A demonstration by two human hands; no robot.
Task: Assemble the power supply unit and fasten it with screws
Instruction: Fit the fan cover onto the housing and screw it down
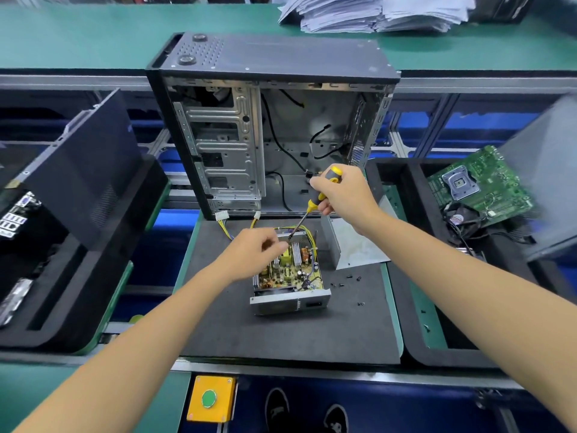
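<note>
The power supply unit lies open on the black mat, its yellow circuit board and wires showing. My right hand grips a yellow-and-black screwdriver, whose tip points down at the unit's far edge. My left hand is over the unit's far left corner, fingertips pinched together right at the screwdriver tip; whether a screw sits between them is too small to tell. The unit's grey metal cover lies just to the right. Several small black screws are scattered on the mat.
An open computer case stands upright behind the mat. A green motherboard and fan lie in the black tray at right. Another dark case lies in the left tray. Paper stacks sit on the far bench. A yellow button box is below.
</note>
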